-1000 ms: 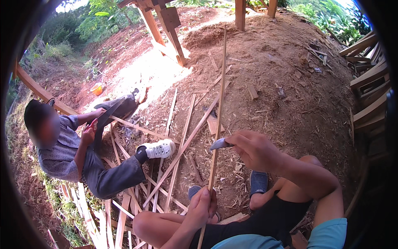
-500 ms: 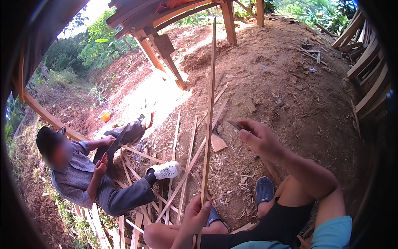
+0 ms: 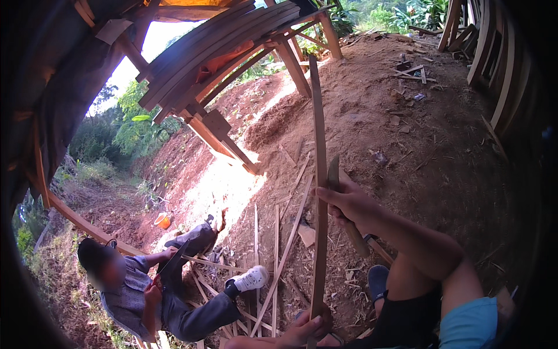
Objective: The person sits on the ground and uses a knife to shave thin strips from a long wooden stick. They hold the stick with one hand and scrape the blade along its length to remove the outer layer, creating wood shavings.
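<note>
A long, narrow wooden strip (image 3: 319, 134) stands nearly upright before me, its top end far out toward the bench. My left hand (image 3: 308, 328) is closed round its lower part, close to my legs. Beside the strip, my right hand (image 3: 351, 200) grips a knife (image 3: 333, 173), blade pointing up and handle sticking out below the fist. The fingertips of that hand meet the strip's edge or overlap it. Whether the blade touches the wood I cannot tell.
At left a seated co-worker (image 3: 136, 291) holds a long blade. Several loose strips (image 3: 276, 262) lie between us on the ground. Stacked planks rest on a wooden bench (image 3: 232, 55) ahead. More timber (image 3: 485, 52) leans at far right, and an orange container (image 3: 163, 220) sits near the co-worker.
My right hand has come down and left to the strip, and the knife now points upward. The strip's top sits lower in view. The whole view has shifted, showing more of the bench.
</note>
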### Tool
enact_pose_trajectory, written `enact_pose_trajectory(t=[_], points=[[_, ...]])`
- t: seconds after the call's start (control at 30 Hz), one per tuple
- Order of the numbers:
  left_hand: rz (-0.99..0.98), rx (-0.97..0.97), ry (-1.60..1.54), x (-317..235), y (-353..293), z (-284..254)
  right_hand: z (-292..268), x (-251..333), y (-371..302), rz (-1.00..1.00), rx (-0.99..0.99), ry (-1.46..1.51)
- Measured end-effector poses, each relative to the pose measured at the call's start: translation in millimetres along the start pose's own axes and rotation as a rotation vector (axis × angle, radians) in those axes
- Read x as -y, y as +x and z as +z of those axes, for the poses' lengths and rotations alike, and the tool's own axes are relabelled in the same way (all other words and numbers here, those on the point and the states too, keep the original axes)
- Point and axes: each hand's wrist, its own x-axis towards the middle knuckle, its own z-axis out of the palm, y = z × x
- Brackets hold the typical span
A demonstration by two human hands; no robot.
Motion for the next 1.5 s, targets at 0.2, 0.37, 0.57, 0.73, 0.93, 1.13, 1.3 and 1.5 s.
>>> enact_pose_trajectory(t=[0.2, 0.37, 0.57, 0.73, 0.93, 1.13, 1.3, 1.5], points=[[-0.08, 0.021, 0.05, -8, 14, 26, -6, 8, -7, -0.013, 0.039, 0.094], [-0.078, 0.013, 0.016, -47, 54, -4, -3, -8, 6, 0.065, 0.196, -0.068], [-0.143, -0.257, 0.09, -86, 75, -5, 11, -19, 31, 0.121, 0.258, -0.248], [-0.212, -0.388, 0.109, -80, 72, -28, 16, -27, 44, -0.097, 0.008, -0.389], [-0.208, -0.5, 0.098, -88, 72, -48, 21, -32, 51, -0.081, 0.259, -0.689], [-0.077, -0.615, 0.021, -100, 76, -61, 40, -52, 56, -0.394, 0.349, -0.977], [0.056, -0.546, 0.015, -126, 64, -61, 66, -49, 50, -0.446, 0.306, -0.93], [0.258, -0.191, -0.064, -145, 35, -87, 113, -56, 52, -0.503, 0.135, -0.86]])
